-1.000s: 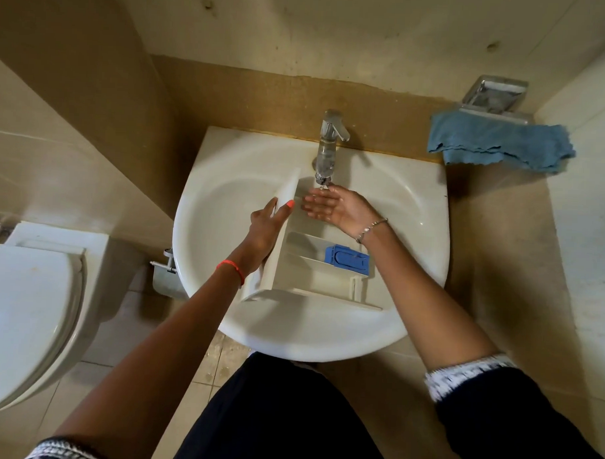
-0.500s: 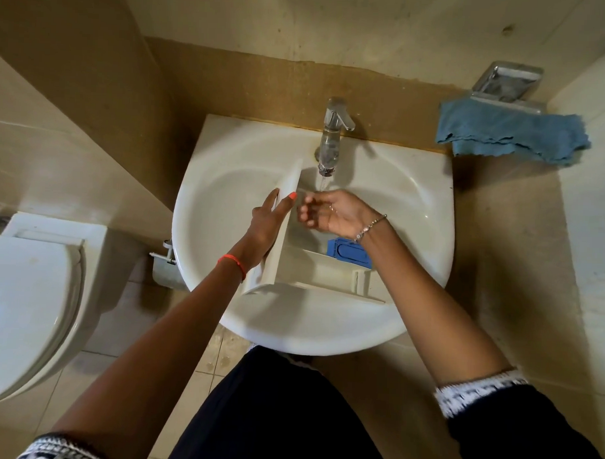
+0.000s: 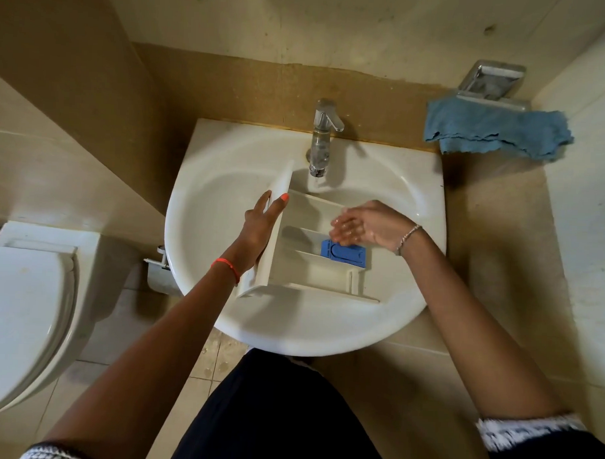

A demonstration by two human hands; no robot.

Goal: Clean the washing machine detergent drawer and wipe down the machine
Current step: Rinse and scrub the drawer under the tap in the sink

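The fingertips of the right hand (image 3: 366,228) blur together, so how they meet the plastic is hard to make out; the toilet (image 3: 24,309) is cut off at the left edge, and the far end of the blue cloth (image 3: 496,133) is smeared; whether water runs from the tap (image 3: 321,140) cannot be told. The detergent drawer (image 3: 304,250) lies in the sink (image 3: 206,205), its front panel turned to the left; the left hand (image 3: 260,228) has its grip closed on that panel, thumb on top, fingers spread behind it. The right hand is flat and holds nothing, its grip open, fingers (image 3: 344,229) resting in a compartment just above the blue insert (image 3: 345,254); the cloth hangs well apart, beyond the sink's right corner.
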